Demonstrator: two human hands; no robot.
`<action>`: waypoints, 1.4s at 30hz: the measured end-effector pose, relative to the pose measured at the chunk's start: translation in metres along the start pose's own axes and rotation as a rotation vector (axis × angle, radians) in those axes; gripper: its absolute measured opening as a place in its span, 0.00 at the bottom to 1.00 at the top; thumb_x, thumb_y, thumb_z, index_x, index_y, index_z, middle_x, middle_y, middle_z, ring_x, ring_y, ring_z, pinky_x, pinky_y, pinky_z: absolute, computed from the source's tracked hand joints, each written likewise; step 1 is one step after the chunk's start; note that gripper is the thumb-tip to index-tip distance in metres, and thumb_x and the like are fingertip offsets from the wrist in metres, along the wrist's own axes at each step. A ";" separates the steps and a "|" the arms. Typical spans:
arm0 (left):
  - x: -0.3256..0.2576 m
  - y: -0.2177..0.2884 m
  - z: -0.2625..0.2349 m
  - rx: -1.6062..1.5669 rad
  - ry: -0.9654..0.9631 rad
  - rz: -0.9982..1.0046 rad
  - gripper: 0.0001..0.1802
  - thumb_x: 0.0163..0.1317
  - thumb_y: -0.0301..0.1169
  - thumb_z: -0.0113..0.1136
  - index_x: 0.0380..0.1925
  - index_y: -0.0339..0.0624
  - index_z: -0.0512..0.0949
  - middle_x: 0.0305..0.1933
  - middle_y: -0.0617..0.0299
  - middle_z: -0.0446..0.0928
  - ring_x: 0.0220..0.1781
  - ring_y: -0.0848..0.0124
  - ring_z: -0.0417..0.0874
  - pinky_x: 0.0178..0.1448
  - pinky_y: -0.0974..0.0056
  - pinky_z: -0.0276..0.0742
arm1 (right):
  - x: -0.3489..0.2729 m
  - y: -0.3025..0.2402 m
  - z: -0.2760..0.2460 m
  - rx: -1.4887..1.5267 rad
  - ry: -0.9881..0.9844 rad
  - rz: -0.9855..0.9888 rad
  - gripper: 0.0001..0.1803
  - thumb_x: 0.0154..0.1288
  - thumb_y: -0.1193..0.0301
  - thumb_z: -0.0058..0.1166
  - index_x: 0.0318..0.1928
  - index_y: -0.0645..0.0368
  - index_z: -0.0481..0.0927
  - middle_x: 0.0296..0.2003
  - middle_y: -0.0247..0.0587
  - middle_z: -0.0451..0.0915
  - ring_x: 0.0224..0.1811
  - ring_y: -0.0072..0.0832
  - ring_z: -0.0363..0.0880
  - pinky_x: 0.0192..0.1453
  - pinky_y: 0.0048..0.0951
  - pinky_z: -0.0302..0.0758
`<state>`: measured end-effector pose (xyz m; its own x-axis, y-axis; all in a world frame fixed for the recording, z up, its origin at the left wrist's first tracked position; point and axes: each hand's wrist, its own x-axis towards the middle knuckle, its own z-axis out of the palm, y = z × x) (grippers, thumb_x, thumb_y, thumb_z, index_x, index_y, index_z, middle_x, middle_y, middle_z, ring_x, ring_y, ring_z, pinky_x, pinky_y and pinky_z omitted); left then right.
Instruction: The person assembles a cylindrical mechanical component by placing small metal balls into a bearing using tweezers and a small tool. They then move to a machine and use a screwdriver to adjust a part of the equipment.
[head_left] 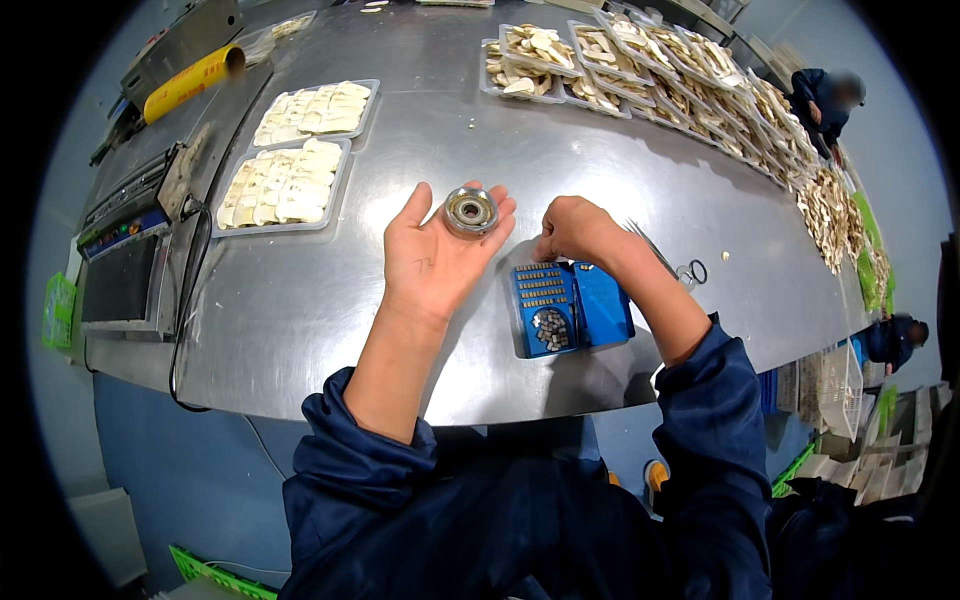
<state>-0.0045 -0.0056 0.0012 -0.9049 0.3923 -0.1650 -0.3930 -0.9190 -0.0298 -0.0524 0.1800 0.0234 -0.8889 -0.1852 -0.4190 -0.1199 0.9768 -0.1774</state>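
Observation:
My left hand (430,255) is palm up, bearing a round metal wheel (470,211) with a hole in its middle on its outstretched fingers. Close by, my right hand (580,229) is closed, fingertips pinched at the back edge of an opened blue plastic box (607,305). Whatever those fingertips hold is hidden. Small metal blocks (543,285) stand in rows inside the box, and a loose heap of them (549,327) fills a round recess at its near end. Scissors (690,271) lie on the metal table just right of my right forearm.
Two clear trays of pale slices (285,185) (318,110) sit at left, beside a machine (130,270) with a black cable (190,300). Stacked trays of dried slices (650,75) and a loose pile (832,220) line the far right edge. Two people (825,100) (890,342) are at right.

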 end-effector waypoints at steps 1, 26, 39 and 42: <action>0.000 0.000 0.001 0.001 0.004 0.001 0.29 0.72 0.44 0.34 0.58 0.25 0.54 0.65 0.31 0.50 0.70 0.42 0.50 0.72 0.45 0.50 | 0.001 0.001 0.002 0.019 0.003 0.000 0.15 0.43 0.64 0.65 0.29 0.62 0.83 0.28 0.47 0.82 0.34 0.40 0.82 0.39 0.33 0.78; -0.001 -0.003 -0.001 0.002 -0.005 -0.015 0.28 0.71 0.44 0.36 0.57 0.27 0.56 0.64 0.33 0.53 0.69 0.43 0.53 0.71 0.45 0.53 | -0.068 0.010 0.030 1.155 0.136 0.122 0.05 0.56 0.76 0.58 0.31 0.67 0.81 0.24 0.42 0.81 0.22 0.19 0.78 0.22 0.14 0.72; -0.003 -0.002 0.000 0.018 0.006 0.000 0.24 0.71 0.45 0.35 0.46 0.30 0.63 0.53 0.38 0.62 0.61 0.50 0.64 0.67 0.50 0.62 | -0.068 -0.001 0.029 1.164 0.188 0.138 0.04 0.56 0.77 0.56 0.29 0.66 0.80 0.25 0.41 0.81 0.22 0.17 0.77 0.21 0.14 0.68; -0.002 -0.002 0.000 0.017 0.000 -0.002 0.24 0.71 0.45 0.35 0.47 0.30 0.63 0.53 0.38 0.62 0.61 0.50 0.64 0.67 0.50 0.63 | -0.069 0.000 0.029 1.232 0.175 0.146 0.04 0.54 0.77 0.56 0.27 0.65 0.80 0.23 0.40 0.80 0.22 0.17 0.76 0.21 0.15 0.69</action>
<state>-0.0016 -0.0049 0.0013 -0.9041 0.3942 -0.1651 -0.3976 -0.9175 -0.0134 0.0219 0.1895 0.0267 -0.9171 0.0245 -0.3979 0.3932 0.2197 -0.8928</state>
